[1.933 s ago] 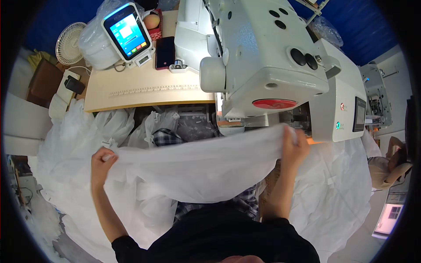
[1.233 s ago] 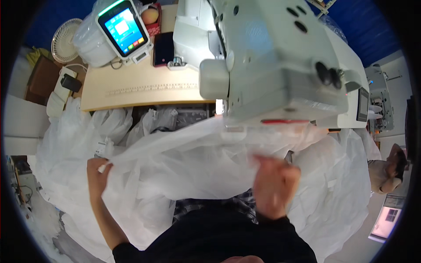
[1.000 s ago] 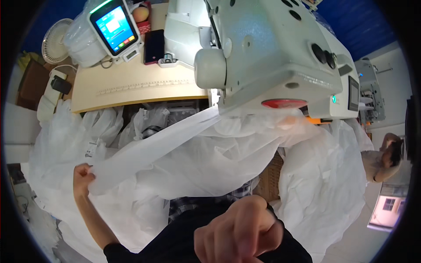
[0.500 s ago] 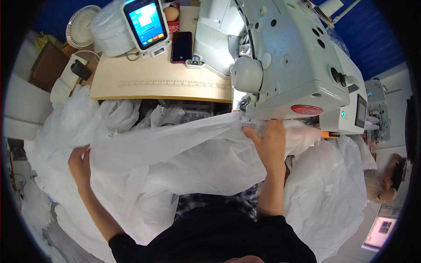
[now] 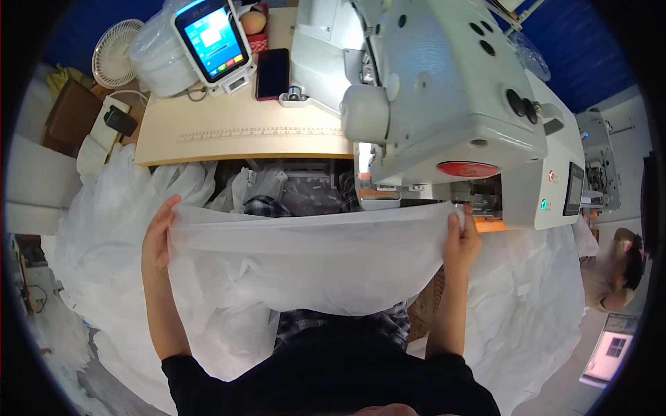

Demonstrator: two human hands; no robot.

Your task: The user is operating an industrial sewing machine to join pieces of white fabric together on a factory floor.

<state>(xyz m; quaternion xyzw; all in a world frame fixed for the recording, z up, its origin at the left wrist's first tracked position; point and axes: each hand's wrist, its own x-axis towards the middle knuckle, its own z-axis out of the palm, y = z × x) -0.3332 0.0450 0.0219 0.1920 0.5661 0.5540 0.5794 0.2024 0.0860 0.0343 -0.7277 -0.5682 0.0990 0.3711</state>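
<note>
A sheet of thin white fabric [image 5: 312, 253] is stretched between my hands, its upper edge nearly straight and its middle sagging over my lap. My left hand [image 5: 159, 232] grips the left end, fingers closed on the edge. At the right end, my right hand [image 5: 463, 239] pinches the cloth between thumb and fingers. Just beyond the cloth stands a large pale sewing machine [image 5: 444, 104]. Its needle area [image 5: 378, 194] lies past the fabric's upper edge, apart from it.
A wooden tabletop [image 5: 243, 114] with a printed ruler carries a lit control screen [image 5: 214, 40] and a dark phone [image 5: 272, 74]. A white fan [image 5: 118, 52] stands at far left. Heaps of white fabric [image 5: 520, 298] lie on both sides. Another person [image 5: 614, 274] is at far right.
The fabric has come out from under the machine's needle area toward me. My right hand has moved right and now pinches its end; my left hand has risen and moved right.
</note>
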